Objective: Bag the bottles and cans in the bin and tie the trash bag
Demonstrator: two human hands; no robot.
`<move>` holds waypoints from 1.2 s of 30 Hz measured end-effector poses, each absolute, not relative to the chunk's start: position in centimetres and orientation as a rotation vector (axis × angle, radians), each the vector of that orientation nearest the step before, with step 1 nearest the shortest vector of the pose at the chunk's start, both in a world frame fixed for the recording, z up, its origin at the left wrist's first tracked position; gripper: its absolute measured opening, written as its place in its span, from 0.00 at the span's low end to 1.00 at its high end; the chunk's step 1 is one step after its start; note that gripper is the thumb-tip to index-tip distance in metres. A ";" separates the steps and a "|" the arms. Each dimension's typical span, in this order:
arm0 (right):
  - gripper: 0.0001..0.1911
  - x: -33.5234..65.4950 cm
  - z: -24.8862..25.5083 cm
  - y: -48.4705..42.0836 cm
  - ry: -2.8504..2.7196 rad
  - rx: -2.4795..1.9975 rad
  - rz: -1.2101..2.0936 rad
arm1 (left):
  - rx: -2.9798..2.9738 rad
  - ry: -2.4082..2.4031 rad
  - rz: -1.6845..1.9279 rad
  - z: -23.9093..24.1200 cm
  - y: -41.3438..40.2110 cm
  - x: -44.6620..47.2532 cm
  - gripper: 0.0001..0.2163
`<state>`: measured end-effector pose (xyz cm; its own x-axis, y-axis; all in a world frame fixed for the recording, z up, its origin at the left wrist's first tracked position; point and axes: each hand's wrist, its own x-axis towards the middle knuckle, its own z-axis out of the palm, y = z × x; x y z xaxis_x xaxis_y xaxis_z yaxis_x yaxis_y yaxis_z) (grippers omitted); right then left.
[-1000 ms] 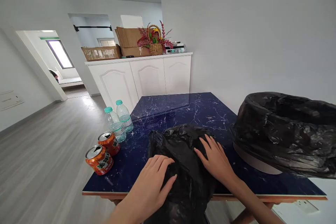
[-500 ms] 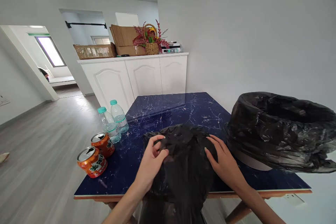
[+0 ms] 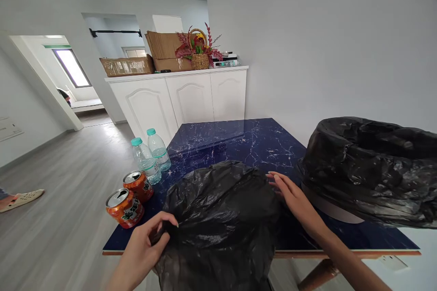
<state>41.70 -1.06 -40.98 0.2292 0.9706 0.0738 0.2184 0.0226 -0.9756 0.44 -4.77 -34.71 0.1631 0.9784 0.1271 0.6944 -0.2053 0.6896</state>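
A black plastic bag [image 3: 221,213] spreads over the near edge of the blue table, its lower part hanging toward me. My left hand [image 3: 146,243] is closed on the bag's left edge, bunching the plastic between thumb and fingers. At the bag's right side, my right hand [image 3: 290,193] has its fingers stretched out along the edge, not visibly gripping; some fingers are partly hidden. To the right stands a bin [image 3: 331,209] lined with another black bag [image 3: 375,173], folded over its rim.
Two orange drink cans [image 3: 125,209] and two clear bottles [image 3: 146,163] with teal caps stand along the left side of the blue marbled table [image 3: 218,143]. Behind is a white cabinet [image 3: 191,95] bearing cardboard boxes [image 3: 128,66] and a flower basket [image 3: 200,61]. A person's foot in a clog [image 3: 23,200] shows at left.
My left hand has moved left and toward me, drawing the bag's edge outward, so the bag is spread wider. My right hand has shifted slightly right with its fingers straighter. A foot has come into view.
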 end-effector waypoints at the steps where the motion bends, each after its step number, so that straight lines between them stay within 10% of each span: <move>1: 0.34 41.5 -40.4 -0.8 -1.213 -1.405 0.978 | 2.051 1.593 0.728 -35.2 -4.9 0.0 0.08; 28: 0.18 42.9 -36.4 -0.4 -1.072 -1.190 1.468 | 2.508 1.841 0.301 -34.3 -1.3 0.0 0.18; 36: 0.17 42.2 -41.0 0.8 -0.996 -1.335 1.314 | 2.833 1.551 0.863 -34.3 -3.4 7.0 0.18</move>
<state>42.19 0.85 -41.03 0.0799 0.9778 -0.1937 -0.0778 -0.1876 -0.9791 7.02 -3.39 -34.26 0.4422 0.7266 0.5258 0.8300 -0.5538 0.0672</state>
